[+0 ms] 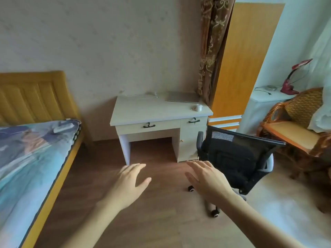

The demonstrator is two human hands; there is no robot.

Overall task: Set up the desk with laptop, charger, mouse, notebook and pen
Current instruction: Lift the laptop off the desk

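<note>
Both hands were empty and spread flat, fingers loose: the left hand [131, 178] and the right hand [207, 178] hung over the bare floor [161, 221], well short of the counter [157, 110]. On the counter the closed laptop [183, 96] lay at the back right corner, the white mouse [197, 107] just in front of it near the right edge, and a white charger cable [141, 95] ran along the back edge by the wall. No notebook or pen showed anywhere in view, so the likeliest trouble was that they would have to be hunted for, perhaps in a drawer [148, 125]. The mouse sat close enough to the edge that a careless reach for the laptop could knock it off, and dragging the laptop might snag the thin cable. The chair [234, 154] stood turned at the counter's right front, partly blocking the approach on that side, its casters a tripping point. A bed [30, 149] closed off the left, leaving a middle lane to the counter.
</note>
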